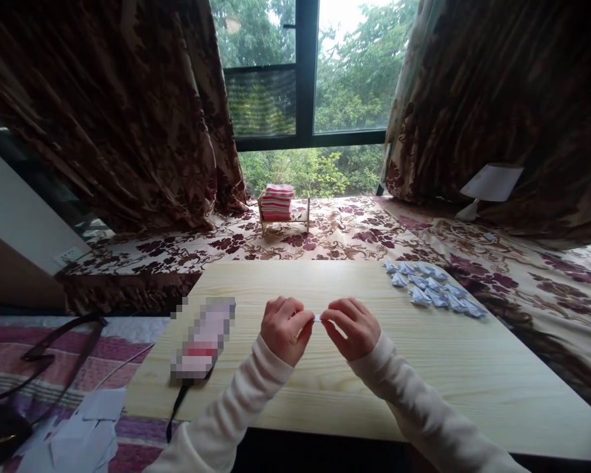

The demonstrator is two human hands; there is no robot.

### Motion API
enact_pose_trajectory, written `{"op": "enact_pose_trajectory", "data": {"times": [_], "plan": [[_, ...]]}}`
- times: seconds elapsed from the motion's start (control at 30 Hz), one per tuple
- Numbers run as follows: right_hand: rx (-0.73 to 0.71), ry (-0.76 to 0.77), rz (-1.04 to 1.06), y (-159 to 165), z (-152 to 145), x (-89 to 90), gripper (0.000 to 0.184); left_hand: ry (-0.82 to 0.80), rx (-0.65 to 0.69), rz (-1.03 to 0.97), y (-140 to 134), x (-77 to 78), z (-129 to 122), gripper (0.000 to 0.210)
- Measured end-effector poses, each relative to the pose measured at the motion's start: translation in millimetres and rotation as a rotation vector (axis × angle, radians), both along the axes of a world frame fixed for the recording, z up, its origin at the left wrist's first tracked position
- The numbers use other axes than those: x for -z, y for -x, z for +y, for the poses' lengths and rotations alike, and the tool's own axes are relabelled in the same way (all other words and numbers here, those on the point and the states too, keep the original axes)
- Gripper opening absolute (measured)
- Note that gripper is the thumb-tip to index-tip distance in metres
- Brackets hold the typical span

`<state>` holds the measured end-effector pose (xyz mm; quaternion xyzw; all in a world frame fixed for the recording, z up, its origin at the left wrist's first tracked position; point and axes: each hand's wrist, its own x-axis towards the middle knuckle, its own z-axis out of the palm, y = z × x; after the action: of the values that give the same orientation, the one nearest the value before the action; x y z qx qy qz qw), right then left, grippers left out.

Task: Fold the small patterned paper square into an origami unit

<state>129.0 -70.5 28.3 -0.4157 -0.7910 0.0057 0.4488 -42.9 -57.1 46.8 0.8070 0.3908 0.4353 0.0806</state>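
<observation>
On the far left we see a dark bag (2, 424) with its strap on a striped cover (0, 348), and just right of the bag, loose white sheets (86, 427) overlapping one another. A flowered curtain (103, 98) hangs above that side. Next, on the left part of our pale wooden table (345, 394), lies a pinkish object (207, 341), pixelated too heavily for us to name, with a black strap (178, 404) trailing over the near edge.

Our left hand (285, 330) comes next, thumb and forefinger pinched narrow on one end of a small white piece (317, 318). Behind, on the flowered ledge, a little wooden rack (300, 227) bears folded red-and-white cloths (277, 202) before the window (305, 79). The small white piece sits between our two hands, above the middle of the table; our right hand (353, 328) pinches its other end, just as narrowly.

Farther right, at the table's far corner, we have folded white pieces (433, 289) grouped in slanting rows. Beyond them a white-shaded lamp (492, 182) stands near the right-hand curtain (512, 85).
</observation>
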Motion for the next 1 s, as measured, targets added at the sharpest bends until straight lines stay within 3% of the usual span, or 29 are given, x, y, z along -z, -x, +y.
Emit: {"op": "enact_pose_trajectory", "data": {"times": [0.2,0.3,0.6,1.0], "plan": [[-0.032,-0.096,-0.252,4.8,-1.2,39.0,0.022,-0.137,0.002,0.204,4.6,51.5,-7.3,0.023],[-0.069,-0.07,-0.313,6.4,-6.1,50.8,0.024,-0.105,0.002,0.244,7.6,64.6,-13.9,0.022],[-0.066,0.055,-0.343,11.3,-21.2,52.3,0.019,0.124,0.039,0.279,13.1,59.7,-21.0,0.016],[-0.052,0.115,-0.297,13.7,-28.7,51.3,0.019,0.127,-0.018,0.229,12.9,52.3,-32.9,0.014]]}}
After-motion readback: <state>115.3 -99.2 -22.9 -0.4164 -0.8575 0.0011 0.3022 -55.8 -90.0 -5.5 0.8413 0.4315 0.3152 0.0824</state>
